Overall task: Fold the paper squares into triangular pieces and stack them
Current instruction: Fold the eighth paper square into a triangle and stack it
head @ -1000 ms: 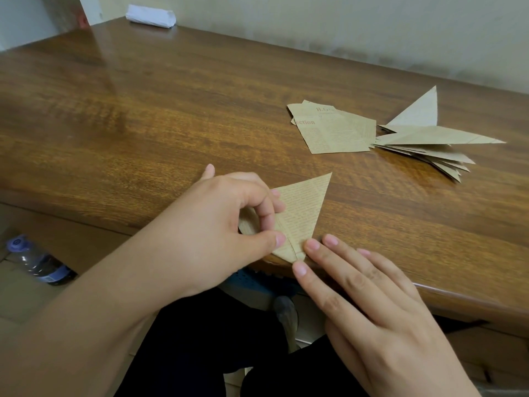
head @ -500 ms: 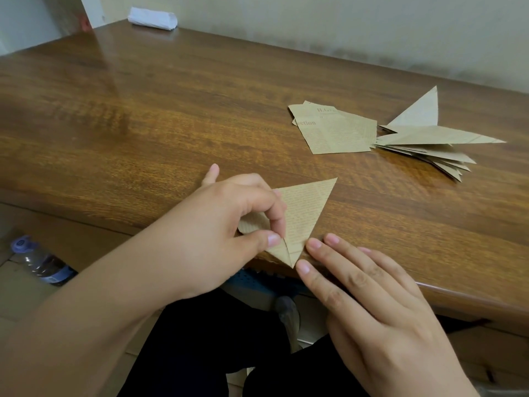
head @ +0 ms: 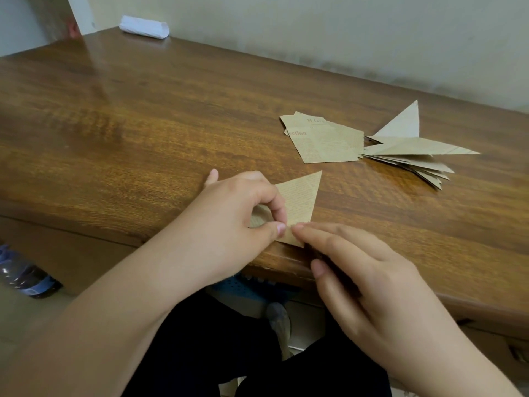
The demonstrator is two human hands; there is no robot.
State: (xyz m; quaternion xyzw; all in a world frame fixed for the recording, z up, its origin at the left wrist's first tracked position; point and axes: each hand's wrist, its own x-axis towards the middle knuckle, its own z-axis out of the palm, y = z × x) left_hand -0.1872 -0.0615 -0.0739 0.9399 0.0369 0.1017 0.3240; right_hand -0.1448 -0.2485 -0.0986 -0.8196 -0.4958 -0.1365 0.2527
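Piece in work: folded triangle of tan printed paper, flat on the desk at its near edge, one point toward the far right, lowest corner at the desk lip.
Left hand: curled over the triangle's left part; thumb and forefinger pinch the paper near the lower fold, little finger stretched out on the wood.
Right hand: fingers nearly straight, holding nothing; fingertips press on the triangle's lower corner just beside the left thumb.
Handling (judgement): very light, thin, limp sheet; takes a crease readily, slides easily on the glossy wood, could tear or skew if pulled. Best pinned flat with one hand while the other runs along the fold; lift by a pinch at a folded edge, not at a loose tip.
Unfolded supply: paper squares, a few overlapping sheets, well apart toward the far right.
Finished stack: folded triangles, fanned loosely, touching the squares' right side; top flap stands up.
Surroundings: white packet at the far desk corner; bottle on the floor, lower left.
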